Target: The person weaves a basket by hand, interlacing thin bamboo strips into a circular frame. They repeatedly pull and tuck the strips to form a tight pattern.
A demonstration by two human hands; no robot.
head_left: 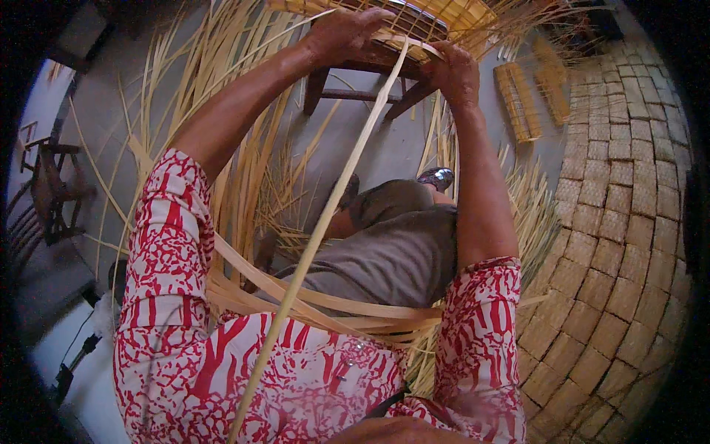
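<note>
Both my arms reach forward to a woven bamboo piece [471, 16] with an open grid, at the top edge on a low wooden stool [316, 87]. My left hand [347, 33] is closed at its near left side, fingers pressed together; what they grip is hidden. My right hand [452, 74] pinches a pale flat strip that curves over the near edge between my hands. From there a long bamboo strip [325, 214] runs down past my chest to the lower edge.
Loose bamboo strips [259, 52] fan over the floor at the left, and more strips [370, 323] lie across my lap. At the right are yellow grid-woven pieces [518, 102] and a large spread of woven tan blocks [592, 281]. Dark wooden chairs [59, 189] stand far left.
</note>
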